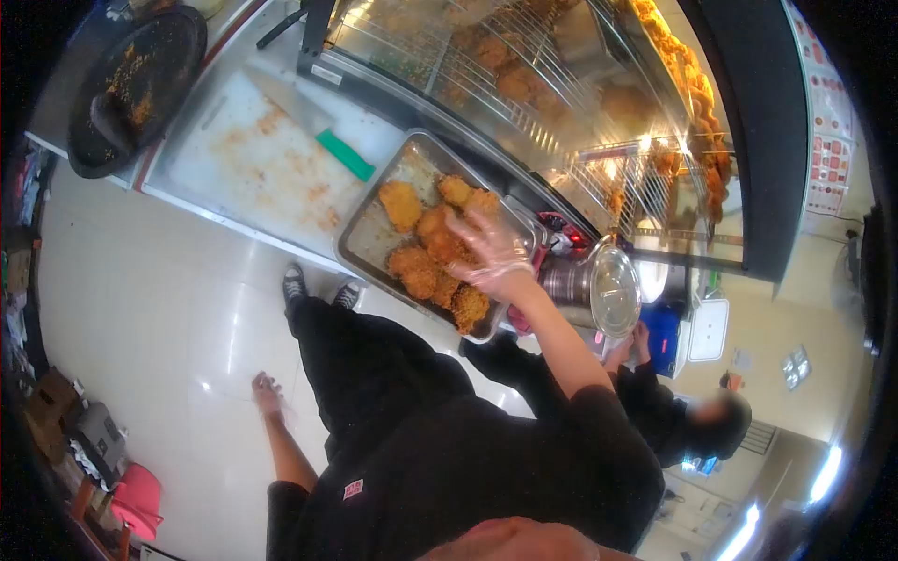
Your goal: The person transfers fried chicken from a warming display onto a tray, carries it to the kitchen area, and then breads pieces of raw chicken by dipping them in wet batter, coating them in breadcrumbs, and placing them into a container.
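My right hand (491, 257), in a clear plastic glove, is over a metal tray (374, 245) of golden fried pieces (412, 266). Its fingers are spread and slightly blurred, at the pieces on the tray's right side; whether they touch them is unclear. Lower left, my left hand (268, 395), also in a clear glove, hangs away from the counter above the floor, fingers loosely bent and apart, nothing seen in it. Left of the tray, a knife with a green handle (345, 155) lies on a stained white cutting board (253, 178).
A lit glass display case (552, 93) with racks of fried food stands behind the tray. A dark oval pan (140, 89) sits at upper left. Right of the tray are a steel pot (566, 280) and a round lid (615, 290). Another person (645, 402) stands at right, hands near the lid.
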The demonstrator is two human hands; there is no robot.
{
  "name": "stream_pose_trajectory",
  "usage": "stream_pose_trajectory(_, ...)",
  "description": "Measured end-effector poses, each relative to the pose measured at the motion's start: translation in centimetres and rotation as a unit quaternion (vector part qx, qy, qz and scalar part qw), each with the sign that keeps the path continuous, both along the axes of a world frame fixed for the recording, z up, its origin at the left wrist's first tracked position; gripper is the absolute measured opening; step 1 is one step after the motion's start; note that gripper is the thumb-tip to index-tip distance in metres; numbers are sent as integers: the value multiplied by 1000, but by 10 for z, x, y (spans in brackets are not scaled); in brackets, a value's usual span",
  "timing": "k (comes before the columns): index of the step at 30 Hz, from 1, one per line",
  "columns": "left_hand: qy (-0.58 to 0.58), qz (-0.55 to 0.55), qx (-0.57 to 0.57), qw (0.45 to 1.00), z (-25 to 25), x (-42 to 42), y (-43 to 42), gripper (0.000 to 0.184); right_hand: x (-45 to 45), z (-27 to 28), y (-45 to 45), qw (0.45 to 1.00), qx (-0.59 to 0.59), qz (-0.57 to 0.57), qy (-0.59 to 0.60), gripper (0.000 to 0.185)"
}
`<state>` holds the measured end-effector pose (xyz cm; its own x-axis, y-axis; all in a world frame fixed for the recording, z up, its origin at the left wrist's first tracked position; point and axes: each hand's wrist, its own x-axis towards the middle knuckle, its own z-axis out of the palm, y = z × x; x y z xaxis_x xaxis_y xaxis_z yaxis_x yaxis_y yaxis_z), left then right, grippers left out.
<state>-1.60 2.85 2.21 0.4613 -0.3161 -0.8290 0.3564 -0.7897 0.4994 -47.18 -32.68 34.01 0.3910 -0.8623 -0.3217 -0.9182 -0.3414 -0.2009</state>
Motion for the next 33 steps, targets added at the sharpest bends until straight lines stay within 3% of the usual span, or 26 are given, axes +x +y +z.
stream_pose_trajectory(3,4,-27,-15,1000,10,5,-13,34,2,-31,3,1000,1,-5,26,77)
stream_pose_trajectory(6,111,85,-41,989,-36,29,2,34,1,-51,4,998,-48,-24,-20,74)
stream_pose_trajectory(7,21,3,-27,999,-28,21,-5,33,-1,-51,6,998,-55,-33,-26,73)
stream_pose_trajectory(10,3,-34,-26,999,-29,26,-7,33,-13,-57,6,986,-102,-95,-96,71)
stream_pose_trajectory(13,-14,-48,-10,999,-18,27,-12,32,-27,-45,13,863,-147,-297,-381,69)
stream_pose_trajectory(14,-17,-50,-5,999,-15,25,-14,32,-36,-39,9,736,-176,-325,-567,64)
stream_pose_trajectory(15,-10,-48,-11,999,-16,25,-13,32,-35,-5,-1,631,-229,-359,-649,61)
stream_pose_trajectory(16,-2,-47,-17,999,-16,24,-12,31,-60,22,-8,638,-291,-335,-629,62)
stream_pose_trajectory(17,4,-48,-23,999,-16,25,-12,31,-84,50,-25,644,-425,-307,-558,62)
stream_pose_trajectory(18,-2,-58,-23,998,-18,28,-11,31,-114,71,-36,667,-547,-273,-426,56)
stream_pose_trajectory(19,-7,-68,-24,997,-24,29,-10,31,-121,124,-43,705,-631,-249,-204,51)
stream_pose_trajectory(20,-11,-74,-26,997,-30,27,-9,31,-129,161,-48,732,-613,-280,-101,56)
stream_pose_trajectory(22,-8,-55,-36,998,-43,29,-4,30,-165,191,-72,684,-645,-330,85,60)
stream_pose_trajectory(28,5,-26,-16,1000,-28,10,-7,30,-289,230,-151,726,-587,-317,166,53)
stream_pose_trajectory(30,4,-31,0,1000,-27,6,-4,30,-343,231,-183,757,-608,-230,-70,48)
stream_pose_trajectory(32,-9,-49,11,999,-31,4,10,30,-396,230,-204,763,-625,-142,-85,47)
stream_pose_trajectory(33,-6,-36,14,999,-32,3,14,31,-413,231,-211,767,-632,-106,21,49)
